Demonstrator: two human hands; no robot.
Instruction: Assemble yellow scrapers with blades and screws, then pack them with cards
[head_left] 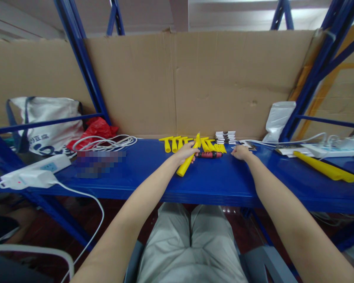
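Note:
My left hand [186, 153] is wrapped round a yellow plastic piece [184, 167], whose wide round end points toward me. Just right of it, a red and black tool [210, 155] lies on the blue table [153, 173]. Behind my left hand stands a row of similar yellow pieces [174, 145], with more yellow parts [208, 145] to the right. My right hand [239, 152] is closed near the table surface, by a stack of small white packs [225, 137]; what its fingers hold, if anything, is too small to make out.
Coiled white cable [112, 143], a red bag [98, 130], a cloth bag [54, 122] and a power strip [37, 173] are at the left. A long yellow piece [324, 167] and another power strip [330, 150] lie right. Cardboard [224, 78] stands behind.

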